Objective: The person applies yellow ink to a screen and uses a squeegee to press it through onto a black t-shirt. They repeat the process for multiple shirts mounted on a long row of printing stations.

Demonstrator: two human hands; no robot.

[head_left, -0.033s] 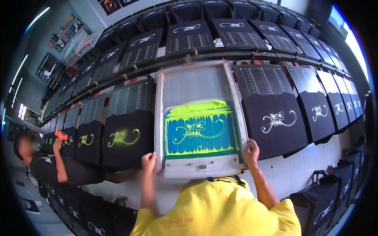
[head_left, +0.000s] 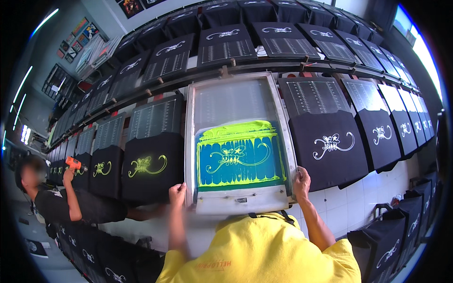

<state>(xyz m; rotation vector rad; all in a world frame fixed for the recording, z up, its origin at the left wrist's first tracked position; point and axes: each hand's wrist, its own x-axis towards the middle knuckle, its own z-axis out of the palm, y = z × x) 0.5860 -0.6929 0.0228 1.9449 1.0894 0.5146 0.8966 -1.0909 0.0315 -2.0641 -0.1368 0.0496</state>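
A metal-rimmed screen printing frame (head_left: 190,132) lies in front of me over one of the printing boards. My left hand (head_left: 178,194) grips its near left edge, and my right hand (head_left: 302,185) is closed on the near right edge. Across the mesh's near half is a blue stencil (head_left: 245,165) with a curling line design. Bright yellow-green ink (head_left: 240,129) lies in a thick band along the stencil's far side, with thinner streaks around it. What is under the frame is mostly hidden.
To the left, a black shirt (head_left: 151,184) carries a yellow-green print; to the right, another black shirt (head_left: 325,162) has a white one. A rail (head_left: 179,75) runs behind the frame. At left, a co-worker's hand (head_left: 69,174) holds an orange heat gun (head_left: 75,163).
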